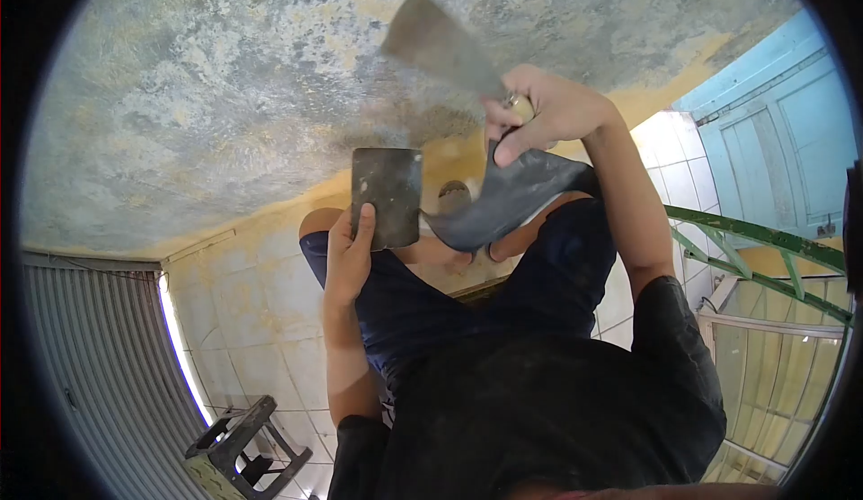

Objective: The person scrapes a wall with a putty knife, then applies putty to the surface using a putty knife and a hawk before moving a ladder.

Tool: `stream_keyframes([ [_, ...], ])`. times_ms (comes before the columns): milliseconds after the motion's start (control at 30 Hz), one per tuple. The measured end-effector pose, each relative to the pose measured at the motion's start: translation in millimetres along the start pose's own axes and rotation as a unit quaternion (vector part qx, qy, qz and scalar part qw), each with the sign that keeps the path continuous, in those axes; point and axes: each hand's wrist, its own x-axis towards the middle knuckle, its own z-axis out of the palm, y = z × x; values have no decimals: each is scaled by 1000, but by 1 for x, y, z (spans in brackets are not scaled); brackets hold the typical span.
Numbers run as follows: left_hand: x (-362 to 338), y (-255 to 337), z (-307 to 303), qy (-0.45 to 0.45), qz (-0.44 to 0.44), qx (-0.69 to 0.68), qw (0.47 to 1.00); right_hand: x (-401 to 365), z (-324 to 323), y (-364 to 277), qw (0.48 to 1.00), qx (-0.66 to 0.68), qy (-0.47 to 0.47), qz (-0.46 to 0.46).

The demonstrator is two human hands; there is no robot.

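My right hand (553, 113) is closed around a putty knife (440, 46), its wide, slightly blurred blade pointing up and left in front of the wall. The same hand's thumb presses on a dark, flexible sheet (508, 199), which curves down and left over my knees. My left hand (346, 257) grips a flat, dark rectangular piece (387, 190) with pale specks, thumb on its near face and fingers hidden behind. The sheet's left end comes right up to this piece's right edge.
A mottled grey and yellow wall (225, 95) rises close in front. A green metal ladder (764, 235) stands at right, near a blue door (782, 131). At lower left are a dark stool (261, 450) and a corrugated shutter (117, 356). White tiles (297, 356) cover the floor.
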Motion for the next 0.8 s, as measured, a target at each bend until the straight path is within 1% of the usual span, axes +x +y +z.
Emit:
stream_keyframes([
  [33,1,1,-3,-5,2,1,1000,5,0,-2,998,1,-57,-31],
  [67,1,3,-10,42,10,37,998,8,2,-2,998,-2,-52,-31],
  [100,0,4,-17,89,19,72,993,12,4,0,994,4,-87,-60],
  [133,0,3,-24,86,22,71,994,17,6,0,988,9,-123,-89],
  [167,0,-3,-30,102,34,89,990,21,9,-1,989,6,-120,-88],
  [200,-1,-8,-36,119,46,107,986,26,14,-3,986,24,-149,-74],
  [233,-1,-10,-39,111,65,118,985,31,20,-5,981,42,-177,-61],
  [267,-2,-11,-39,108,68,118,985,37,25,-7,982,40,-173,-62],
  [333,-8,0,-31,139,73,123,980,47,35,-5,979,71,-186,-33],
  [367,-9,-2,-32,135,74,124,980,49,37,-2,980,72,-180,-34],
  [433,-11,-9,-37,205,68,149,965,53,39,7,968,115,-219,-48],
  [467,-13,-10,-39,201,71,149,966,54,40,13,969,114,-215,-49],
  [533,-16,-9,-44,229,47,182,955,55,40,21,956,137,-253,-51],
  [567,-14,-20,-46,226,60,160,959,54,40,20,958,133,-249,-52],
  [600,-15,-19,-44,223,65,158,960,52,40,18,955,140,-254,-54],
  [667,-18,-17,-37,203,57,239,948,49,41,17,955,145,-251,-55],
  [700,-17,-15,-31,195,63,236,950,47,41,16,950,155,-264,-57],
  [767,-13,-8,-20,251,131,168,944,48,41,23,937,181,-290,-69],
  [800,-12,-7,-19,242,136,165,946,48,43,28,941,179,-279,-69],
])
